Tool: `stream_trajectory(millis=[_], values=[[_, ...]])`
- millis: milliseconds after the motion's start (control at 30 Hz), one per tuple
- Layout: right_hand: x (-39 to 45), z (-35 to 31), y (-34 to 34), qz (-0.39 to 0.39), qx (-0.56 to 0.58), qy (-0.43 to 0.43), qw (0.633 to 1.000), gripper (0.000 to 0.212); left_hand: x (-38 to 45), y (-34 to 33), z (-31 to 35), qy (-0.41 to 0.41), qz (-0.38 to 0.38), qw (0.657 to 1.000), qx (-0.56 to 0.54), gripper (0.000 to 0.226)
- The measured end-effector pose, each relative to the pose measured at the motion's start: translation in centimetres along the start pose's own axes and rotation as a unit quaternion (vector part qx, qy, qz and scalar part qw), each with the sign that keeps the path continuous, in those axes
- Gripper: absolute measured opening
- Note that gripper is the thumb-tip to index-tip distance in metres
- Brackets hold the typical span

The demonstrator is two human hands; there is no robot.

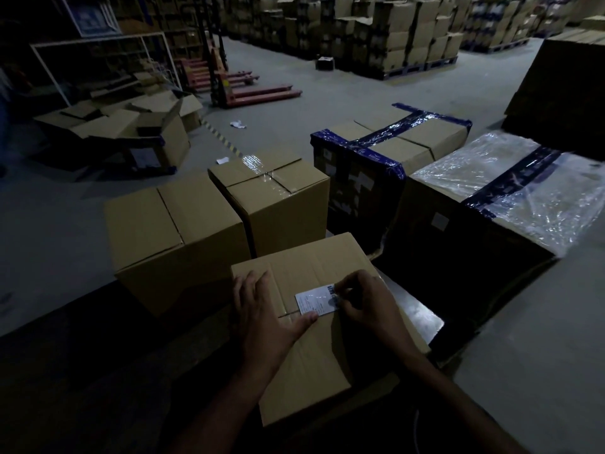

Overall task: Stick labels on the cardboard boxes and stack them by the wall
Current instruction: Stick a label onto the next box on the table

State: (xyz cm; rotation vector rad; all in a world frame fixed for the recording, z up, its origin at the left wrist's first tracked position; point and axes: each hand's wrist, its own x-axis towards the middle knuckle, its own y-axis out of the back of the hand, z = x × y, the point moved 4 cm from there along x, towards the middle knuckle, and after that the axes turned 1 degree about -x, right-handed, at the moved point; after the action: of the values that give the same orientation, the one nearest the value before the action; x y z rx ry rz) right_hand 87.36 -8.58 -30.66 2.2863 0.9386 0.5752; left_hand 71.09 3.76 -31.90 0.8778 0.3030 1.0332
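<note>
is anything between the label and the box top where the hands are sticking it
Nothing visible. The label lies flat on the near box; the left hand touches its lower left corner and the right hand pinches its right edge.

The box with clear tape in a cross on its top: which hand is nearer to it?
Left. The left hand lies flat on the near box, below the clear-taped box. The right hand, pinching the label, is further right.
</note>
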Motion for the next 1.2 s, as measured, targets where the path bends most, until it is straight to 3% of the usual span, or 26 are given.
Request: stream_trajectory(millis=[467, 600, 767, 933, 1100, 1200], values=[[0.9, 1.0, -0.5, -0.009, -0.05, 0.024, 0.998, 0.025, -0.2, 0.3, 0.5, 0.008, -0.005, 1.0, -0.017, 0.11], [1.9, 1.0, 0.0, -0.041, 0.009, 0.03, 0.999, 0.026, -0.2, 0.3, 0.4, 0.006, 0.001, 1.0, -0.008, 0.111], [1.9, 0.9, -0.5, -0.031, -0.031, 0.044, 0.998, 0.025, -0.1, 0.3, 0.3, 0.002, 0.001, 1.0, -0.007, 0.11], [2.9, 0.8, 0.1, -0.032, 0.013, 0.037, 0.999, 0.021, -0.2, 0.4, 0.4, 0.0, 0.003, 1.0, -0.007, 0.11], [2.5, 0.6, -0.4, -0.034, -0.037, 0.043, 0.998, 0.022, -0.1, 0.3, 0.2, 0.003, 0.004, 1.0, -0.01, 0.111], [2.9, 0.6, -0.2, -0.047, 0.0, 0.029, 0.998, 0.022, -0.1, 0.2, 0.0, -0.002, 0.007, 1.0, -0.013, 0.11]])
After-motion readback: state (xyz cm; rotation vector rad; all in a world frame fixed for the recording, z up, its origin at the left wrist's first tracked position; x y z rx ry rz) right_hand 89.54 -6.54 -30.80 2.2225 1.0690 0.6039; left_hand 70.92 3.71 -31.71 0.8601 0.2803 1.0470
